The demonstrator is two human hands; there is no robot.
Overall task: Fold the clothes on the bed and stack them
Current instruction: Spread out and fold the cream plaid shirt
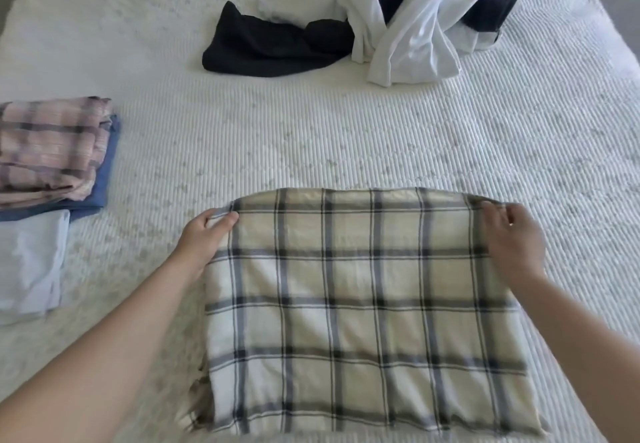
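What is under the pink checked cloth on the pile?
A folded blue garment lies right under the folded pink plaid cloth, sticking out at its right edge. A pale blue folded piece shows nearer. How far these reach underneath is covered.
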